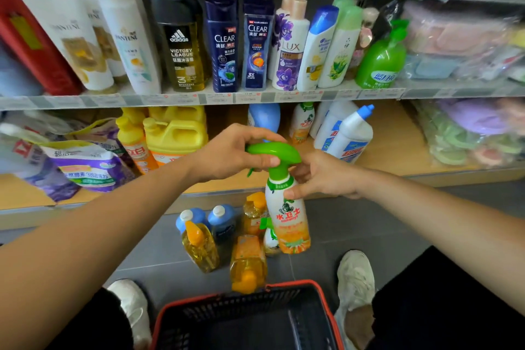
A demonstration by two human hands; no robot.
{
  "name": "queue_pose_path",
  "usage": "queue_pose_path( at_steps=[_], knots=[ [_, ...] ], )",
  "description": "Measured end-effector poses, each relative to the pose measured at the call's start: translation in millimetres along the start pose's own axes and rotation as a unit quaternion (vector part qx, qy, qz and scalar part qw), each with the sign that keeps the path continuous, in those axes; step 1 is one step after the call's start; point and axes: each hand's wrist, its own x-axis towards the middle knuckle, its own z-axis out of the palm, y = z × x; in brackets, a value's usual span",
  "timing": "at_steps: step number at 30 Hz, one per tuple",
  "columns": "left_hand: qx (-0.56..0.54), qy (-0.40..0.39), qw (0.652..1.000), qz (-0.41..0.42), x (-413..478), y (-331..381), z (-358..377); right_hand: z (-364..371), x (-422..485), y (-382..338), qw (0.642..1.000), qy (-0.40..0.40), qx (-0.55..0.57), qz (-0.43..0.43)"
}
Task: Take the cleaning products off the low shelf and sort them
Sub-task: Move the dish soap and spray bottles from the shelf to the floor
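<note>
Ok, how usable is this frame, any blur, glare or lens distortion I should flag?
Head view: sharp at centre, the label on the white spray bottle with a green trigger is legible; the white shampoo bottles far left and wrapped pastel cloths far right are smeared; wide-angle distortion seems to lean those bottles outward; lighting even, no strong glare.

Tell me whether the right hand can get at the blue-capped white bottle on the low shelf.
Likely not yet: the right hand grips the spray bottle. Once freed, probably yes; the blue-capped white bottle stands just behind it, nothing between.
</note>
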Motion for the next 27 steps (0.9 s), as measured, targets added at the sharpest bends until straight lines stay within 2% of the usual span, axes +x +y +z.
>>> queue_pose_path(
  at_steps=[2,4,8,12,14,17,20,24,27],
  knots=[
    [-0.036,0.029,0.999,-0.011,-4,6,-4,15,-8,-2,0.994,0.02,0.109,0.005],
    [-0.08,0.071,0.994,-0.033,-10,7,-9,33,-11,-2,0.985,0.047,0.167,0.009],
    [-0.159,0.161,0.973,-0.052,-20,5,-22,60,-1,-3,0.988,0.098,0.117,-0.026],
    [-0.267,0.2,0.942,-0.044,-25,3,-24,56,7,-7,0.976,0.136,0.164,-0.037],
    [-0.3,0.189,0.933,-0.054,-26,1,-22,56,10,-10,0.967,0.127,0.218,-0.041],
    [-0.285,0.18,0.939,-0.074,-28,-3,-11,60,15,-14,0.949,0.101,0.296,-0.04],
    [-0.313,0.176,0.931,-0.064,-30,-4,-2,63,19,-18,0.936,0.066,0.344,-0.038],
    [-0.303,0.262,0.916,-0.029,-29,-3,-6,61,21,-20,0.931,0.03,0.359,-0.048],
    [-0.284,0.285,0.916,-0.001,-31,0,-15,59,23,-20,0.936,0.029,0.346,-0.053]
  ],
)
